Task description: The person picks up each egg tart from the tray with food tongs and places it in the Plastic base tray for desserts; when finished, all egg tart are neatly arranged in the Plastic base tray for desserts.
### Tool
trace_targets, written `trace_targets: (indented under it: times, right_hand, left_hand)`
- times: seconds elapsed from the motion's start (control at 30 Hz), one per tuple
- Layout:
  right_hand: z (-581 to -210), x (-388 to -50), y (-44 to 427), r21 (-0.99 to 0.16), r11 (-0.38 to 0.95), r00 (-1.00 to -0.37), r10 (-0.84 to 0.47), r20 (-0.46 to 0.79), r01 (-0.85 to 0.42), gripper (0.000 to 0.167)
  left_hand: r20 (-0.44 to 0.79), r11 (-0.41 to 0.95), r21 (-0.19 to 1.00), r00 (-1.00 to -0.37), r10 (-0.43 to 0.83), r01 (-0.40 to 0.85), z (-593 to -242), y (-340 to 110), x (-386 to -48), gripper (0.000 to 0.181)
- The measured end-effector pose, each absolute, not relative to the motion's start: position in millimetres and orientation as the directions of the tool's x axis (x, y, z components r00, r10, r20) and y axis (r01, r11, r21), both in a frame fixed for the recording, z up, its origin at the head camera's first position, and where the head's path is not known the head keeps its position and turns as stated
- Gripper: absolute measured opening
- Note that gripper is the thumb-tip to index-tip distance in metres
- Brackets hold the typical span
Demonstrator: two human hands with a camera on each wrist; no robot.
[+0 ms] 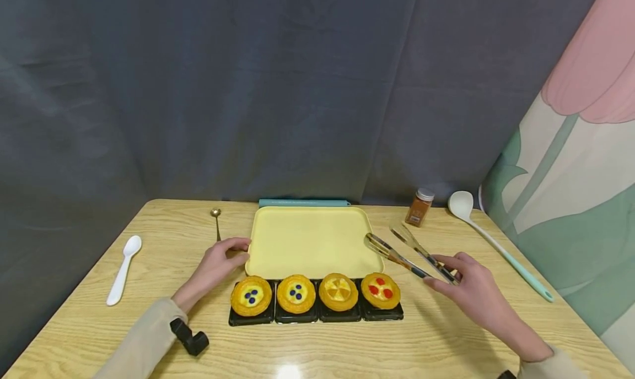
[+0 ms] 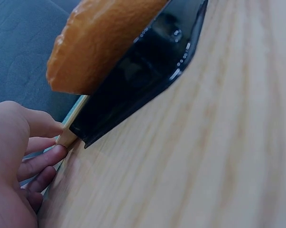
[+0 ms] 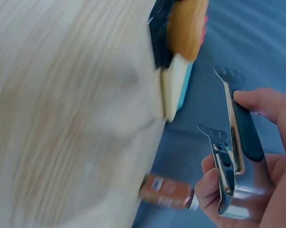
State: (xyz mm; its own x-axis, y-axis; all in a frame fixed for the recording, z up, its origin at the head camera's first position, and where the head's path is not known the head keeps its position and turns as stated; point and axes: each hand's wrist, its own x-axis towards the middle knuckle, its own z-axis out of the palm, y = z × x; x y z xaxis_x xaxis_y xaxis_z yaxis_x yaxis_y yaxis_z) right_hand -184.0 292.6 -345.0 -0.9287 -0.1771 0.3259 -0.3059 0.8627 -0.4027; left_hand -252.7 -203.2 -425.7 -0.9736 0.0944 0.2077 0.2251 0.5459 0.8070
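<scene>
My left hand is at the left edge of a pale yellow tray, its thumb and fingers pinching the rim. In the left wrist view the fingers meet the tray's corner beside a black holder. My right hand grips metal tongs with black handle pads, the arms spread and nothing between their tips. The tongs hang over the tray's right side. In front of the tray stand several egg tarts in a row of black holders: two with blue dots, one with orange wedges, one with red pieces.
A white spoon lies at the left, a small gold spoon behind my left hand. A teal box lies behind the tray. At back right stand a spice jar and a long ladle. A dark curtain hangs behind.
</scene>
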Motion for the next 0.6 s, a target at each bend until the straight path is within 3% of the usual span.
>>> trace_targets:
  times: [0.6]
  right_hand:
    - [-371,-211,325,-0.332,0.909,-0.954,-0.177,0.241,-0.252,0.058]
  left_hand:
    - [0.199,0.545,0.81,-0.976,0.094,0.217,-426,-203,-253,0.037]
